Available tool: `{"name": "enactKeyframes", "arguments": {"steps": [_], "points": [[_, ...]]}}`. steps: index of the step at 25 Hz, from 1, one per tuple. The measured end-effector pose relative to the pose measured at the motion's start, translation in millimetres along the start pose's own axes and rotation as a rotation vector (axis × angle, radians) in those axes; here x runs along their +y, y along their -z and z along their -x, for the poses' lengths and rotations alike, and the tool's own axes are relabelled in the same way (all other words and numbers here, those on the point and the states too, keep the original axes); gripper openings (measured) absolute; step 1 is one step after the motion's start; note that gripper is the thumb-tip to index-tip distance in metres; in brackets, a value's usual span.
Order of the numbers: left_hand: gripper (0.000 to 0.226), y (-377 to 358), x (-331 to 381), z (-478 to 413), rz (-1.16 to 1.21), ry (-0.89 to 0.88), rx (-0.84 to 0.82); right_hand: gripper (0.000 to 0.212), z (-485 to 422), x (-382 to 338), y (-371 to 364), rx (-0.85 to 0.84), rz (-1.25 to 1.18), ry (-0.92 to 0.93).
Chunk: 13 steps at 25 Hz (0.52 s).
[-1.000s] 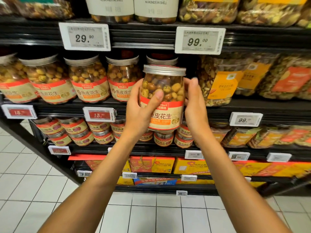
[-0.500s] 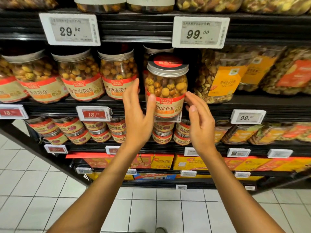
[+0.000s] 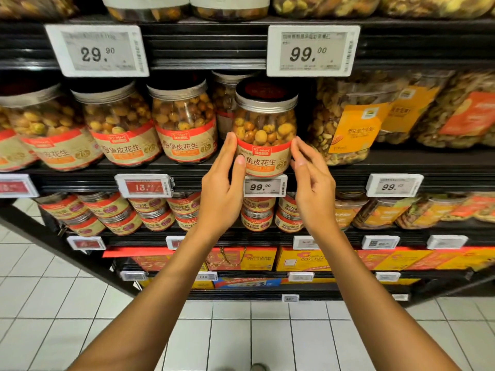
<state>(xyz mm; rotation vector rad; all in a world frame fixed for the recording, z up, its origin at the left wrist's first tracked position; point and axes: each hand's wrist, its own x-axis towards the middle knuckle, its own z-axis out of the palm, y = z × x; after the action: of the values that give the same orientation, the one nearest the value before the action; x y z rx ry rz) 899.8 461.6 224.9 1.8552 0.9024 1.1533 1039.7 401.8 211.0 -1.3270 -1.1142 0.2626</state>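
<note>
Watching the feed: the peanut jar (image 3: pixel 265 129) stands upright at centre frame, right on the front lip of the middle shelf (image 3: pixel 388 167), directly above the small price tag (image 3: pixel 265 186).

That front lip is my worry. The jar is tall and sits far forward, so an uneven push from either side could rock it over the edge and down to the tiled floor (image 3: pixel 241 330). A shove leftwards could knock it into the neighbouring jar (image 3: pixel 184 124), and rightwards it would meet the bag of nuts (image 3: pixel 345 121). A smooth plastic wall and only light contact also mean it could slip if I try to lift from here.

Now the hands. The left hand (image 3: pixel 221 188) is spread nearly flat. Its fingers (image 3: pixel 227 145) lie straight up the jar's left side and the thumb (image 3: pixel 239 163) rests on the label front, so it is touching, not clasping. The right hand (image 3: pixel 313 186) is loose, with its fingers gently bent. Only the fingertips (image 3: pixel 297 145) meet the right edge of the label, and the thumb hangs free. Neither hand really grips the jar. My read is that they are steadying or squaring it on the shelf.
</note>
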Motion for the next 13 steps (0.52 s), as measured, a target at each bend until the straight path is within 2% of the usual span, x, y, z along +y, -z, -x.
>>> {"name": "enactKeyframes", "arguments": {"steps": [5, 13], "points": [[0.048, 7, -4, -18, 0.014, 0.08, 0.015, 0.041, -15, -2, -5, -0.075, 0.076, 0.04], [0.048, 11, -11, -11, 0.063, 0.094, 0.082, 0.038, -18, -3, -10, -0.133, 0.001, 0.026]]}}
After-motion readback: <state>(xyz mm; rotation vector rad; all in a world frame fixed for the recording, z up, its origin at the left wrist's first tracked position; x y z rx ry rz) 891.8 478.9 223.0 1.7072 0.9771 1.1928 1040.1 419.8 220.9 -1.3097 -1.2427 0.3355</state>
